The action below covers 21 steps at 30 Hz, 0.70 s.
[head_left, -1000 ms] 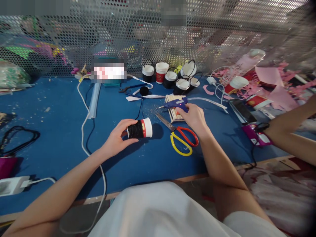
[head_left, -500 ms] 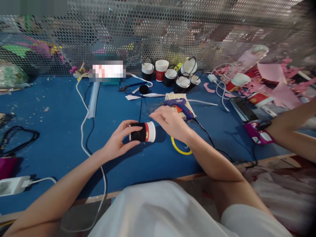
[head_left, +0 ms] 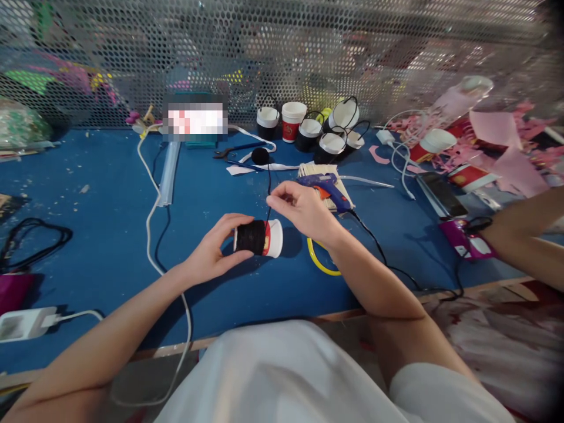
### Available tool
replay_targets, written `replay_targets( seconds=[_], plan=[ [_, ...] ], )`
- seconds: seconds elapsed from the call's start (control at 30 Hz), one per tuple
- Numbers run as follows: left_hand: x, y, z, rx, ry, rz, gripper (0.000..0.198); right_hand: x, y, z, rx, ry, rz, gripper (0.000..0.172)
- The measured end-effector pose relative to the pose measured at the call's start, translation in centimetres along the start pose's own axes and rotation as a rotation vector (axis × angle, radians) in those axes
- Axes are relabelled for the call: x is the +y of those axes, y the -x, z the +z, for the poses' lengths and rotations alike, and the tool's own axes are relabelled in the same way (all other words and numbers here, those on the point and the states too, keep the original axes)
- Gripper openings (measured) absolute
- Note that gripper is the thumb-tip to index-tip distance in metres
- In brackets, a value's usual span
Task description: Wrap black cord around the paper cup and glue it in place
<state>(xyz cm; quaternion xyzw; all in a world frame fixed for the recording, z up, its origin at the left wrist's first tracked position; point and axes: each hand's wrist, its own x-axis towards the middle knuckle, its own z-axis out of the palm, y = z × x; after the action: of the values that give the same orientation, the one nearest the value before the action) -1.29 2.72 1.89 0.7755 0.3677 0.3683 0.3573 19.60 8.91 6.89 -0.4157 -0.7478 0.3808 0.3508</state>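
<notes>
Curling left hand (head_left: 211,249) clasps cord-wound paper cup (head_left: 256,237); right hand (head_left: 304,212) pinches thin cord (head_left: 269,176).

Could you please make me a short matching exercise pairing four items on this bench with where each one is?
Column one
1. red-and-white paper cup wound with black cord
2. blue plastic glue gun
3. round black ball
4. purple-and-white packet

Column two
A. beside the blue-handled metal pliers
B. by another person's bare forearm
C. on its side, in the left hand
D. on the pale slatted stack

Right pairs: 1-C, 2-D, 3-A, 4-B
</notes>
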Motion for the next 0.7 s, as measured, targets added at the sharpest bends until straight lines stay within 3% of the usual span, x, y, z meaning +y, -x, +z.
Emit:
replay_targets(
  seconds=[0.13, 0.3, 0.7],
  plan=[
    [-0.1, 0.1, 0.2, 0.008, 0.175, -0.168, 0.053, 0.0, -0.1, -0.7, 0.049, -0.003, -0.002, 0.022],
    [0.4, 0.0, 0.3, -0.027, 0.236, -0.248, 0.048, 0.7, -0.4, -0.5, 0.058, -0.008, -0.017, 0.021],
    [0.4, 0.2, 0.3, -0.037, 0.041, -0.047, 0.052, 0.8, -0.4, 0.6, 0.021, 0.062, 0.001, 0.02]
  ],
)
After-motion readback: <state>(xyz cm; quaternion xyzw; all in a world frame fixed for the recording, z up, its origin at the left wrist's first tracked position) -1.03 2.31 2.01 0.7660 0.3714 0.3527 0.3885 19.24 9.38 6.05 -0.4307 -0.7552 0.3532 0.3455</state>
